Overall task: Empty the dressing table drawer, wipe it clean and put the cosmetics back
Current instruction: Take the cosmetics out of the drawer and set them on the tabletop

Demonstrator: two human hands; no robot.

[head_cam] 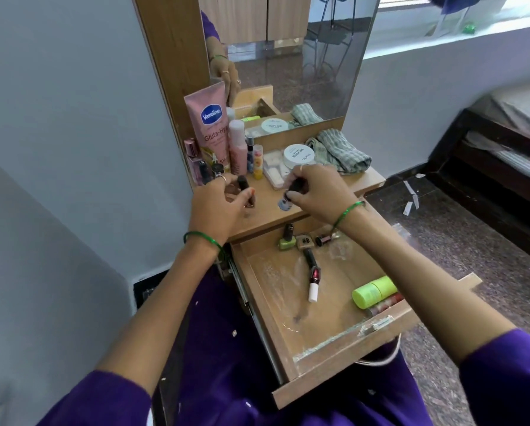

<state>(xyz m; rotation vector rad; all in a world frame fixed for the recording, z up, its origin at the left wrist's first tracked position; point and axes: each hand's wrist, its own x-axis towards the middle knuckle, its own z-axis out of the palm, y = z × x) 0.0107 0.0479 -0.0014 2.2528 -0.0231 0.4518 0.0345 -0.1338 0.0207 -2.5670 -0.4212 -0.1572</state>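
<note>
The wooden drawer (343,342) is pulled out below the dressing table top (268,216). Inside lie a green nail polish (286,241), a red-and-white tube (312,273), a lime green tube (373,292), a red glittery stick (385,304) and small items at the back. Over the table top, my left hand (216,207) holds a dark-capped nail polish bottle (246,192). Beside it my right hand (319,192) grips a black-capped blue nail polish bottle (286,201) standing on the table top.
A pink Vaseline tube (210,124), a pink bottle (237,152), small bottles, a white round jar (299,155), a white box (274,169) and a striped cloth (339,152) stand on the table top below the mirror (288,56). A bed (503,142) is at the right.
</note>
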